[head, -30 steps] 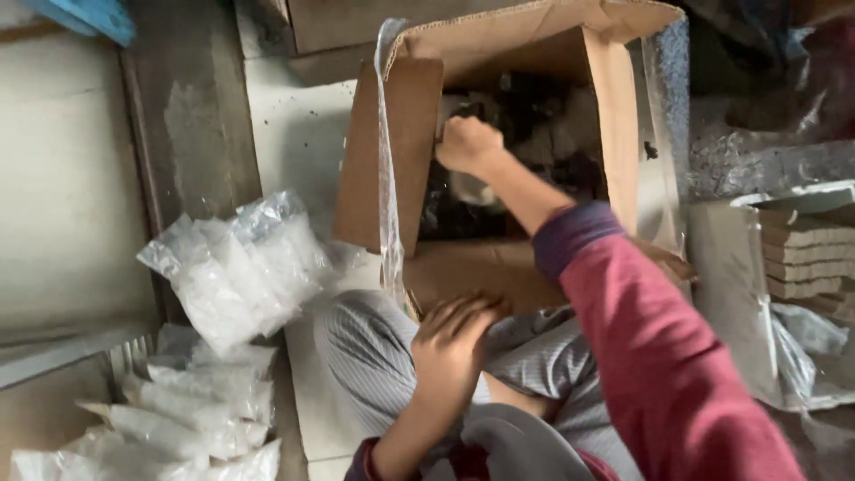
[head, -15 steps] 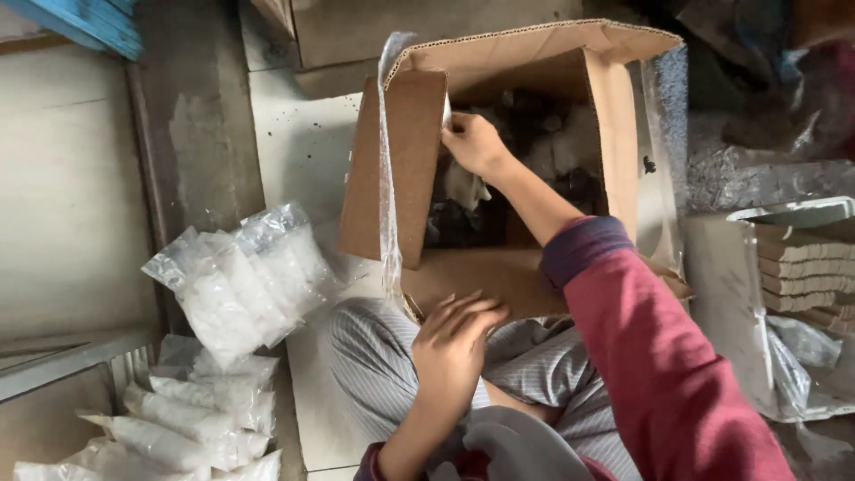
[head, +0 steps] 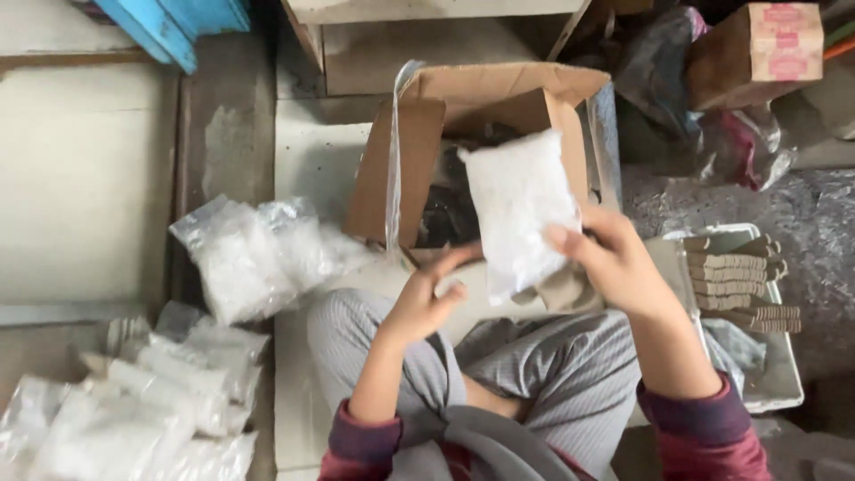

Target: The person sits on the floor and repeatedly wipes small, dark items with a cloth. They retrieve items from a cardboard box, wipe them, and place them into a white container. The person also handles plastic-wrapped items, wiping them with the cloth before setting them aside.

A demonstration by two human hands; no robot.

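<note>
right hand out of cardboard box, now pinching white packet over lap | left hand risen, fingers spread, nearly touching packet | bagged pile unmoved on floor

Two bare hands: left hand, right hand. Dark red long sleeves, cuffs pushed up the forearms. Grey finely striped trousers. No rings, no watch visible.
</note>
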